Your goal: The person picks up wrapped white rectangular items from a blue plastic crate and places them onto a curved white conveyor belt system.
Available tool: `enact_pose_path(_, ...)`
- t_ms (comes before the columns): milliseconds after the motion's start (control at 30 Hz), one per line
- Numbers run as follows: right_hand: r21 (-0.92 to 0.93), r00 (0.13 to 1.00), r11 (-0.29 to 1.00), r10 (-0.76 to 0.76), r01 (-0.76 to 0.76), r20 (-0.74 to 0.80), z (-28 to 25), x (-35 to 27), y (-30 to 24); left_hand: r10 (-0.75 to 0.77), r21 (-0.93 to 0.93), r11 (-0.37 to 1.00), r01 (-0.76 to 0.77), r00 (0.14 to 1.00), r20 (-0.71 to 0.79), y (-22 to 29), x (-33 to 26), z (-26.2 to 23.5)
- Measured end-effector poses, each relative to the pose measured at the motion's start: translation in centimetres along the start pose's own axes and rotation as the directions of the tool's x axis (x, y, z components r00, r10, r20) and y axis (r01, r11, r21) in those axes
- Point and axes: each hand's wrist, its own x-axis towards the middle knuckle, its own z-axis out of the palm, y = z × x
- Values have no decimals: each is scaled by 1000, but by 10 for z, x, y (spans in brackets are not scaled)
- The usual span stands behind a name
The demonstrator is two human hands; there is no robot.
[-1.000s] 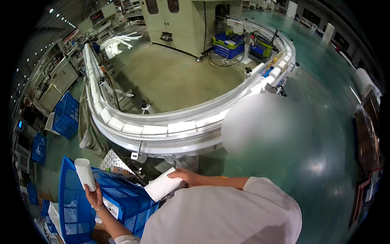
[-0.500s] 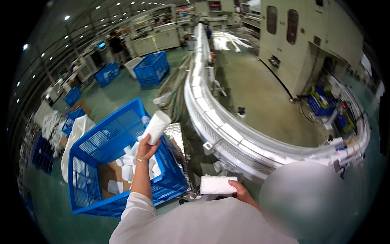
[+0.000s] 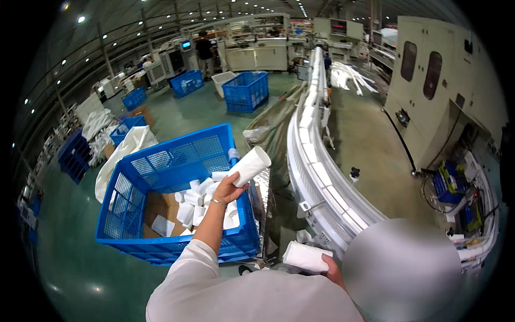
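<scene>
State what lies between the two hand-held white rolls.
In the head view, a silvery patterned plate, floor and a pale, unclear item show between the left roll and right roll.

The upper white tissue roll [image 3: 251, 166], a smooth, plain cylinder, is held near the middle of the view, tilted so that its rounded, slightly oval end points toward 2 o'clock and its gripped end toward 8 o'clock. Well apart from it, toward 5 o'clock, the lower white tissue roll [image 3: 304, 256] is held nearly level, looking somewhat flattened, its length running roughly from 9 to 3 o'clock, gripped at the 3 o'clock end.
</scene>
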Motion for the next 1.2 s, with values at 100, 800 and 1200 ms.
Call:
enact_pose_path(100,-41,1000,999,7,-7,0,8,-4,-3,5,-3,1000,-5,1000,-15,2,-4,-4)
enact_pose_path(800,57,998,998,-38,35,47,7,-1,0,23,68,997,-24,1000,8,4,-8,9)
enact_pose_path(1200,116,999,993,12,-17,45,26,-23,-10,27,33,999,-26,999,-45,4,-9,-3)
